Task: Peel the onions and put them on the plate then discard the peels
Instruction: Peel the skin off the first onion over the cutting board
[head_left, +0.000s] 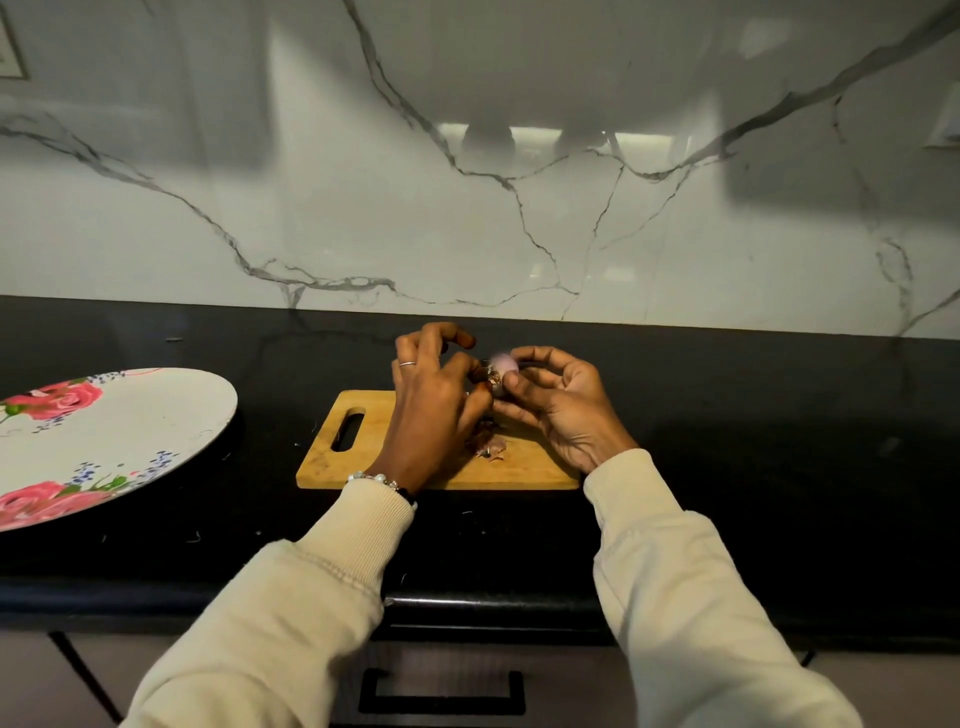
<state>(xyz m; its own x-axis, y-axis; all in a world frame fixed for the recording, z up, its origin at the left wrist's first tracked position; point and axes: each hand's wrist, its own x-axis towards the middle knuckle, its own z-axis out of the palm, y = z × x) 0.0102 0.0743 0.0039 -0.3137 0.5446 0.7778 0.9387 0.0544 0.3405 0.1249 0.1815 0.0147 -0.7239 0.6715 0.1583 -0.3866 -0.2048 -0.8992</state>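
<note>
While held above the far edge of the cutting board: the onion (503, 365) sits between both hands, its pale purple flesh bared on the upper side and blurred.
Onion skin: brown, dry skin (485, 375) clings to the onion's left end, toward the left hand.
Right hand: the right hand (558, 402) cups the onion from the right, fingers curled over its top and thumb pressed against its near side, so it grips the onion.
Left hand: the left hand (434, 395) reaches in from the left of the onion, thumb and fingertips pinching the brown skin at the onion's end; the other fingers arch above, one wearing a ring.
Peels: a small heap of reddish-brown peels (488, 444) lies on the cutting board, just below the onion and between the two wrists.
Cutting board: the wooden cutting board (363, 462) lies flat on the table, its handle slot at the left end.
Plate: the plate (156, 415), white with pink roses, rests on the table well to the left of the cutting board, partly cut off by the frame edge.
Table: the black table (727, 441) carries the board and the plate; a marble-veined wall (467, 234) rises behind the cutting board.
Sleeves: cream sleeves (675, 597) cover both arms, and a beaded bracelet (371, 478) circles the left wrist at the board's near edge.
</note>
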